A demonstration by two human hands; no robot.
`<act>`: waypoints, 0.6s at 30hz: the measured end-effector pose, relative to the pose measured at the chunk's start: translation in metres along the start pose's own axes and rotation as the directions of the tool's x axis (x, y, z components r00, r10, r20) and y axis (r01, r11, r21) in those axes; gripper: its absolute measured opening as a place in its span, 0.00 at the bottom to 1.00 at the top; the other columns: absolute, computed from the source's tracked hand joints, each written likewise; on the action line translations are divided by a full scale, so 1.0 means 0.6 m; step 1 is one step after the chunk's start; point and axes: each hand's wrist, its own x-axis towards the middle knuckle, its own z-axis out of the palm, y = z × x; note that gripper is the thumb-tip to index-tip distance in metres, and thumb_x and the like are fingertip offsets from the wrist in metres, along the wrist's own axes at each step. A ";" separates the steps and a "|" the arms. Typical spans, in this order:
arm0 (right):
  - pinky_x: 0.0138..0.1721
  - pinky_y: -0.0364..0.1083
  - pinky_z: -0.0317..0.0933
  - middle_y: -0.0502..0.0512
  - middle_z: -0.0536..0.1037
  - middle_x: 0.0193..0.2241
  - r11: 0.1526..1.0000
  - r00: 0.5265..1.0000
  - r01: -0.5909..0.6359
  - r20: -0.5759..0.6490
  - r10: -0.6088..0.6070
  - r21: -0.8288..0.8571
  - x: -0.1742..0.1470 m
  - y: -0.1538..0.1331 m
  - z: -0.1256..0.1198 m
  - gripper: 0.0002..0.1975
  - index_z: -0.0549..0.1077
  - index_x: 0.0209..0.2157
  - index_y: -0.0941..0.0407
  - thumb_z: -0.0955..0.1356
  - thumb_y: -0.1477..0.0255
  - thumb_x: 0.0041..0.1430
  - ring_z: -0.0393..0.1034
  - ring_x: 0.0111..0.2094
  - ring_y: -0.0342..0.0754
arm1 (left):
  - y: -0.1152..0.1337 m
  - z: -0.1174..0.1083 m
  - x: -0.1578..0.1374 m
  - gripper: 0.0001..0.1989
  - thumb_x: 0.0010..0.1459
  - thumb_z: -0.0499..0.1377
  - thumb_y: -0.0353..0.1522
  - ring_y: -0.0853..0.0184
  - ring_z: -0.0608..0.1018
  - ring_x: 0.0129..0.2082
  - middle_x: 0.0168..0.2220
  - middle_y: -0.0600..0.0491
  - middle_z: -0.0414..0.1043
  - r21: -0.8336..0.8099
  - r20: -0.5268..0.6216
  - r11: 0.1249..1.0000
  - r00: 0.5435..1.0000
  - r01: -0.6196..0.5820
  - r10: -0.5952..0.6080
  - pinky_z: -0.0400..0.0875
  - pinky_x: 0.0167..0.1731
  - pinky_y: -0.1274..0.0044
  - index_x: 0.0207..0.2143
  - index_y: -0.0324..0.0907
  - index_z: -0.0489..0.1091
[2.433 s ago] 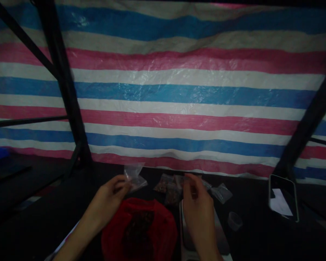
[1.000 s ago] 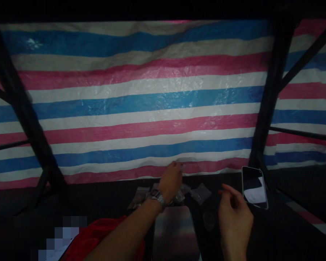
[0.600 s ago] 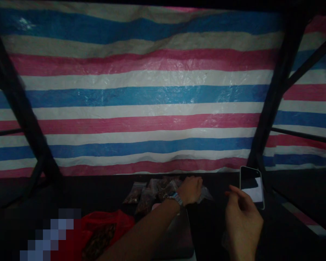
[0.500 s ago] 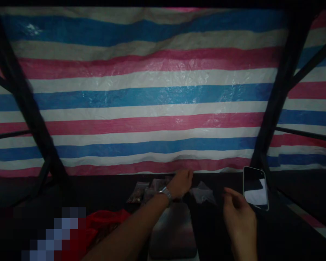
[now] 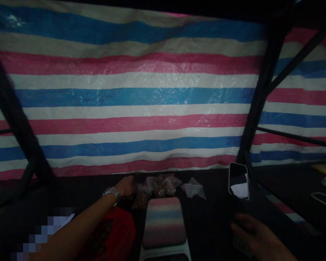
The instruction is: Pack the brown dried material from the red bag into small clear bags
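My left hand (image 5: 126, 186), with a metal watch (image 5: 112, 195) on the wrist, is at the left end of a group of small clear zip bags (image 5: 165, 186) with brownish contents. Its fingers are curled downward, and whatever they hold is hidden. My right hand (image 5: 256, 232) is low on the right, blurred, its thumb and forefinger apart over a faint greyish shape that I cannot make out. Between the hands stands a digital scale (image 5: 165, 223) with a bare, shiny platform. A red bag (image 5: 122, 232) with dark loose contents lies open below my left forearm.
Flat clear bags (image 5: 194, 188) lie behind the scale to the right. A phone (image 5: 238, 180) rests by the dark frame post (image 5: 256, 101). Another phone-like object (image 5: 324, 200) is at the far right. Striped plastic sheeting (image 5: 141, 96) hangs behind the black table.
My left hand has moved left from behind the scale to the bags' left end. My right hand has dropped lower and its fingers have spread. The view has turned slightly right.
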 end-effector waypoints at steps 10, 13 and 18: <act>0.57 0.60 0.69 0.62 0.88 0.42 0.965 0.960 0.184 0.178 -0.217 0.186 -0.002 -0.056 0.075 0.23 0.82 0.36 0.52 0.71 0.56 0.36 0.82 0.49 0.65 | -0.028 -0.037 -0.005 0.18 0.68 0.64 0.40 0.58 0.82 0.49 0.54 0.48 0.77 0.105 0.043 0.994 0.998 0.038 -0.043 0.81 0.48 0.61 0.55 0.41 0.74; 0.60 0.61 0.67 0.60 0.88 0.42 0.965 0.951 0.203 0.200 -0.235 0.166 -0.006 -0.066 0.094 0.21 0.81 0.35 0.51 0.70 0.58 0.37 0.82 0.50 0.65 | -0.028 -0.063 -0.016 0.17 0.69 0.64 0.40 0.59 0.82 0.48 0.53 0.47 0.78 0.088 -0.019 0.996 1.000 -0.018 0.019 0.81 0.48 0.61 0.55 0.41 0.74; 0.48 0.57 0.73 0.59 0.88 0.34 0.971 0.962 0.217 0.147 -0.231 0.102 0.002 -0.033 0.089 0.15 0.79 0.29 0.49 0.71 0.62 0.32 0.83 0.40 0.62 | -0.030 -0.113 -0.046 0.16 0.69 0.63 0.40 0.59 0.81 0.49 0.53 0.48 0.78 0.056 -0.148 0.989 0.979 -0.136 0.143 0.79 0.49 0.61 0.53 0.41 0.74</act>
